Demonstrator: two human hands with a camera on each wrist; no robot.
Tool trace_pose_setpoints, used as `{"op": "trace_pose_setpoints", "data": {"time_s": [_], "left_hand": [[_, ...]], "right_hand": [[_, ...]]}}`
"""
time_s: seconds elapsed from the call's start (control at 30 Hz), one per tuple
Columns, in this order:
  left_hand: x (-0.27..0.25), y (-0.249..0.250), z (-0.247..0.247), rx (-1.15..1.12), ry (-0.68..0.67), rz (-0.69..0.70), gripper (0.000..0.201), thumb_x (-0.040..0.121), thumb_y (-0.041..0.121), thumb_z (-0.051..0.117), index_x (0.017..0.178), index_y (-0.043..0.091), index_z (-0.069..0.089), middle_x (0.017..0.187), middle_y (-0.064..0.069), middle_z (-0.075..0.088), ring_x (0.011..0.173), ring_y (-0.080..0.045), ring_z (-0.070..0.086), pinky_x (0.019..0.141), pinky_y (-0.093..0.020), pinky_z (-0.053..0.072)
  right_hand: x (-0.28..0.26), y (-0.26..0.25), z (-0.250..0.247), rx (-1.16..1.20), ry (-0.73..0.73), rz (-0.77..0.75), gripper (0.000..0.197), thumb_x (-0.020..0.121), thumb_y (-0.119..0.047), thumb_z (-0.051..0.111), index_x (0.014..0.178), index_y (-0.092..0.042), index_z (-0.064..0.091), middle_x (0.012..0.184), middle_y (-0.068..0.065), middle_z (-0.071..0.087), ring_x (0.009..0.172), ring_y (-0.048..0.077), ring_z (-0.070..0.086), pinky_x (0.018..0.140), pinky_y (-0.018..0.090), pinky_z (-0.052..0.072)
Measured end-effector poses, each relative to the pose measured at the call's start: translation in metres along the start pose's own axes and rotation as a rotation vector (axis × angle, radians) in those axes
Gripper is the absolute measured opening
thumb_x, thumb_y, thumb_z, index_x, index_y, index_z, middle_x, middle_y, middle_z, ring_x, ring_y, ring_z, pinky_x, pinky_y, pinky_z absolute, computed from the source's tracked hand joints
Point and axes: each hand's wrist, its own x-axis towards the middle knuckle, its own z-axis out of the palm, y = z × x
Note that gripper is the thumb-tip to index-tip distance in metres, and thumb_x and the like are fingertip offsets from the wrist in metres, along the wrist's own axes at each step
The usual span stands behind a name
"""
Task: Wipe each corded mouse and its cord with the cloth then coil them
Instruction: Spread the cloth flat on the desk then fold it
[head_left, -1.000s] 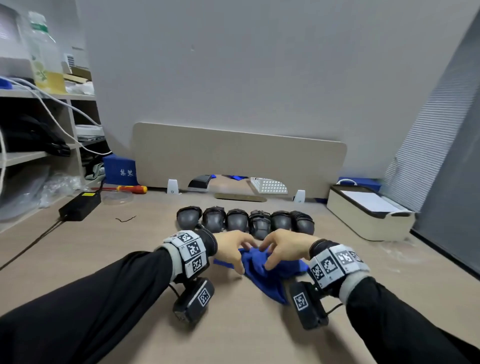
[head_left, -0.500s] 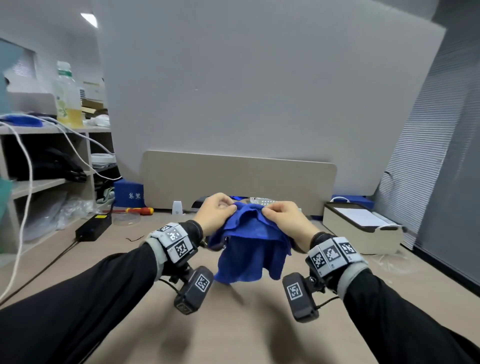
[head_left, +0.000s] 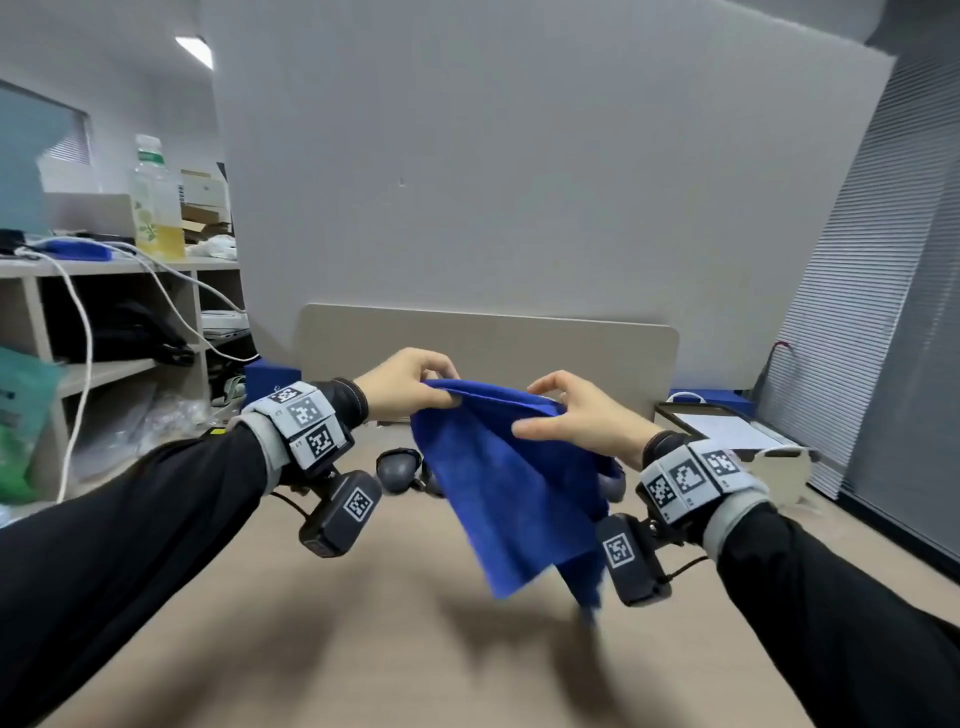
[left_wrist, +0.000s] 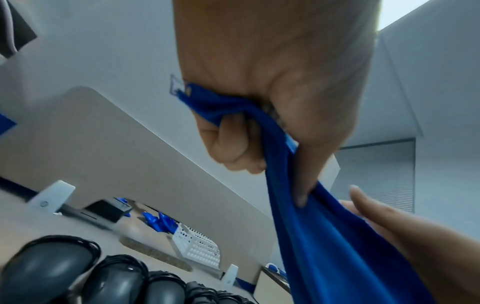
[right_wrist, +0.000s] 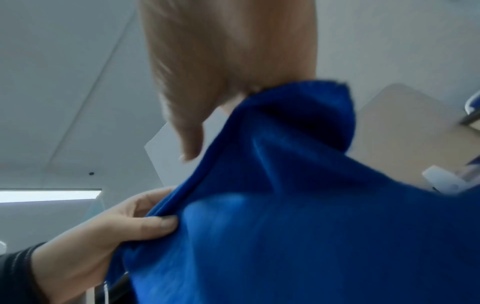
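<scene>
Cloth (head_left: 511, 488) is up in the air above the table (head_left: 363, 649), top edge running left to right, the rest hanging down toward me. Left hand (head_left: 402, 382) pinches its left corner; right hand (head_left: 574, 418) holds the right end, fingers loosely spread. Mice (left_wrist: 78, 277) sit in a row behind the cloth, with bare table in front.

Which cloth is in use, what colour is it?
The cloth is solid blue, clearest in the head view.

Right hand (right_wrist: 221, 61) and left hand (right_wrist: 111, 232) grip blue cloth (right_wrist: 298, 216).
</scene>
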Motion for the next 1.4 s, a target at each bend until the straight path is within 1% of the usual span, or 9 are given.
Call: {"op": "trace_pose_setpoints", "data": {"time_s": [0.07,0.17,0.27,0.43,0.53,0.77,1.03,1.23,1.4], "left_hand": [[0.000,-0.008,-0.008,0.023,0.013,-0.036,0.009,0.090,0.018,0.068,0.082,0.019,0.068,0.080,-0.012,0.064,0.072,-0.018,0.054,0.071,-0.032,0.043],[-0.003,-0.015,-0.015,0.074,0.016,-0.094,0.012,0.094,0.016,0.065,0.084,0.010,0.068,0.075,-0.008,0.062,0.069,-0.020,0.052,0.065,-0.030,0.044],[-0.011,-0.017,-0.024,0.122,0.083,-0.095,0.009,0.094,0.012,0.064,0.086,0.009,0.068,0.069,0.001,0.061,0.063,-0.010,0.058,0.048,-0.012,0.040],[-0.023,-0.022,-0.044,-0.008,0.100,-0.135,0.012,0.095,0.013,0.065,0.092,0.002,0.068,0.051,0.013,0.057,0.040,-0.003,0.043,0.039,-0.019,0.035],[-0.028,-0.019,-0.056,-0.019,0.117,-0.122,0.014,0.094,0.013,0.066,0.090,0.000,0.069,0.055,-0.001,0.052,0.035,-0.005,0.037,0.036,-0.017,0.030],[-0.019,-0.021,-0.082,-0.437,0.210,-0.094,0.033,0.063,0.045,0.084,0.081,0.019,0.075,0.084,-0.011,0.056,0.075,-0.019,0.047,0.064,-0.028,0.037],[-0.002,-0.092,-0.019,-0.043,0.139,-0.346,0.016,0.094,0.017,0.067,0.084,0.005,0.069,0.044,0.005,0.044,0.040,-0.012,0.033,0.036,-0.016,0.027],[0.006,-0.110,0.001,0.012,0.223,-0.368,0.006,0.092,0.013,0.068,0.092,0.009,0.073,0.065,-0.004,0.053,0.054,-0.017,0.039,0.041,-0.019,0.033],[-0.008,-0.119,0.006,0.125,0.053,-0.333,0.002,0.085,0.010,0.075,0.083,0.012,0.075,0.065,-0.005,0.057,0.056,-0.016,0.045,0.045,-0.021,0.036]], "right_hand": [[-0.001,-0.001,-0.004,-0.141,-0.052,-0.053,0.026,0.088,-0.014,0.070,0.112,-0.021,0.061,0.089,-0.008,0.066,0.076,0.007,0.064,0.064,0.015,0.048],[0.005,0.001,-0.012,-0.307,0.082,-0.138,0.015,0.095,-0.013,0.058,0.091,-0.021,0.071,0.082,-0.004,0.069,0.079,0.013,0.061,0.067,0.021,0.044],[0.006,0.008,-0.020,-0.346,0.085,-0.145,0.018,0.096,-0.014,0.059,0.087,-0.014,0.074,0.084,0.002,0.072,0.082,0.018,0.062,0.073,0.030,0.047],[0.004,0.013,-0.030,-0.310,0.194,-0.140,0.016,0.090,-0.023,0.070,0.081,-0.010,0.074,0.079,0.007,0.071,0.074,0.017,0.062,0.065,0.029,0.047],[0.002,0.004,-0.041,-0.236,0.227,-0.131,0.021,0.087,-0.026,0.075,0.075,-0.008,0.073,0.069,0.006,0.067,0.062,0.012,0.054,0.054,0.018,0.043],[0.004,-0.023,-0.068,0.160,0.283,-0.089,0.020,0.086,-0.028,0.077,0.083,-0.009,0.070,0.066,0.003,0.056,0.054,0.011,0.049,0.046,0.018,0.040],[0.037,0.040,-0.020,-0.064,0.202,0.118,0.014,0.091,-0.016,0.070,0.077,-0.015,0.069,0.065,0.001,0.056,0.059,0.014,0.047,0.050,0.023,0.038],[0.055,0.067,-0.003,-0.138,0.226,0.108,0.000,0.084,-0.009,0.073,0.084,-0.009,0.073,0.063,-0.003,0.059,0.060,0.011,0.053,0.057,0.022,0.043],[0.041,0.082,0.003,-0.282,0.060,0.124,0.009,0.079,0.001,0.075,0.085,-0.007,0.075,0.055,-0.006,0.052,0.051,0.007,0.046,0.044,0.010,0.034]]}}
